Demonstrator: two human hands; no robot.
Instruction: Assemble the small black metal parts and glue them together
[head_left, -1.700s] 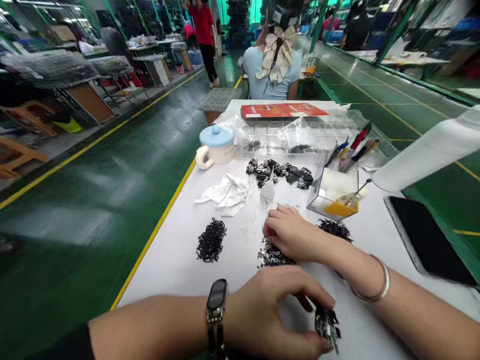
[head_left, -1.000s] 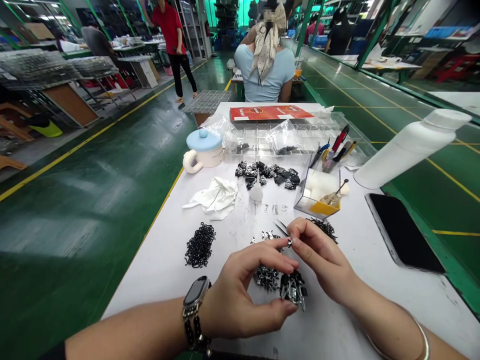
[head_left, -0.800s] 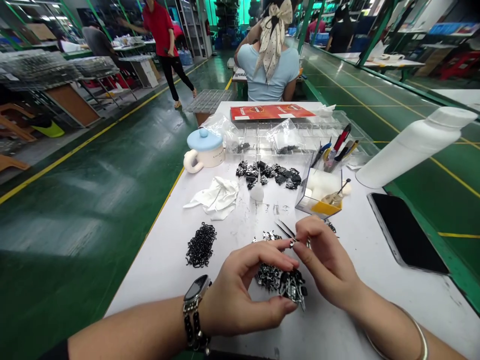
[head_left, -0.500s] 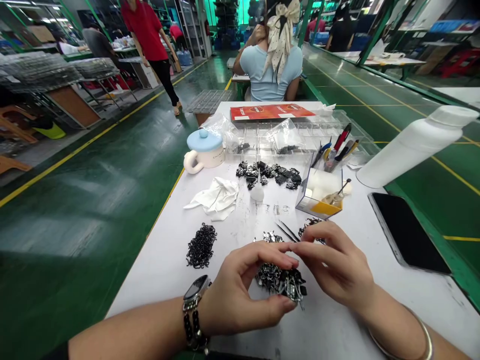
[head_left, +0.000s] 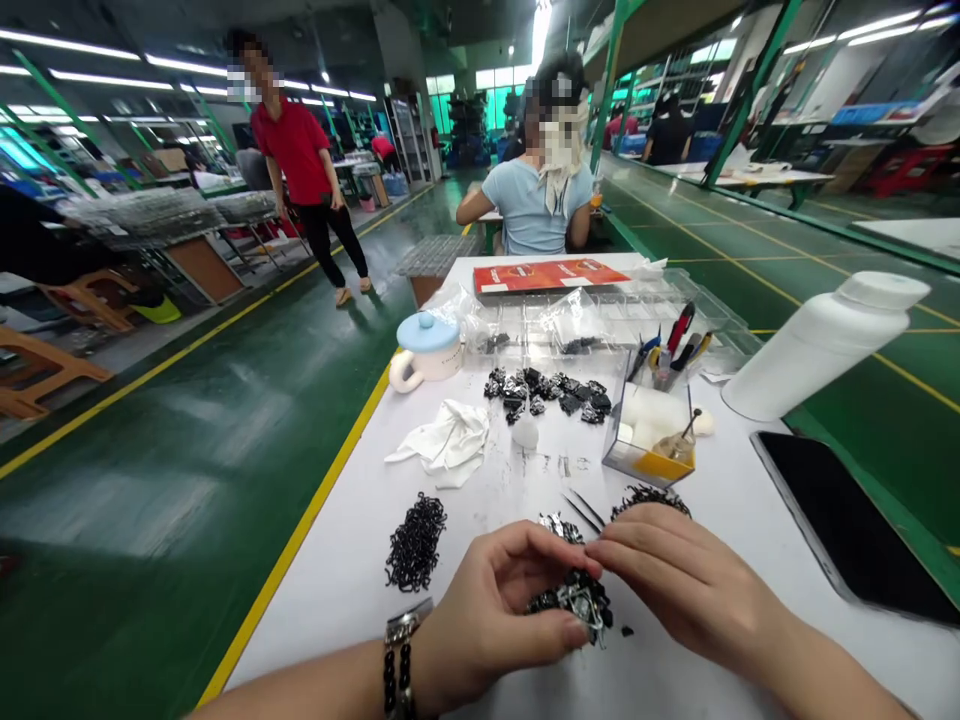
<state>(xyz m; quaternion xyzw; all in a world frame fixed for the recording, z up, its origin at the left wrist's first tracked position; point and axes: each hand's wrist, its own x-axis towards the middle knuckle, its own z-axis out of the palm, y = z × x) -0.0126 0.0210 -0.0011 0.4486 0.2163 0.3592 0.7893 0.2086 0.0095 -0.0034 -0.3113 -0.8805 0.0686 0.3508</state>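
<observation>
My left hand [head_left: 502, 600] curls around a clump of small black-and-silver metal parts [head_left: 585, 600], thumb below and fingers above. The fingers of my right hand [head_left: 690, 570] are pressed together, their tips meeting the left fingertips; whatever they pinch is hidden. Behind the hands lies a pile of shiny parts [head_left: 562, 527], partly covered. Tweezers [head_left: 583, 511] rest just beyond the fingertips, beside a heap of small black pieces [head_left: 649, 500]. One small black piece [head_left: 628, 631] lies alone under my right hand. Black hook-shaped pieces [head_left: 416, 542] form a heap to the left.
Further back are a white cloth [head_left: 450, 440], a small white dropper bottle [head_left: 525, 432], black clips [head_left: 547, 390] and a lidded mug [head_left: 427, 350]. A pen holder [head_left: 649, 430], white bottle [head_left: 817, 345] and phone [head_left: 855, 520] stand or lie right. People are beyond the table.
The view has tilted upward, so the table sits lower. My right fingers have flattened and drawn together. A lone black piece now shows under the right hand.
</observation>
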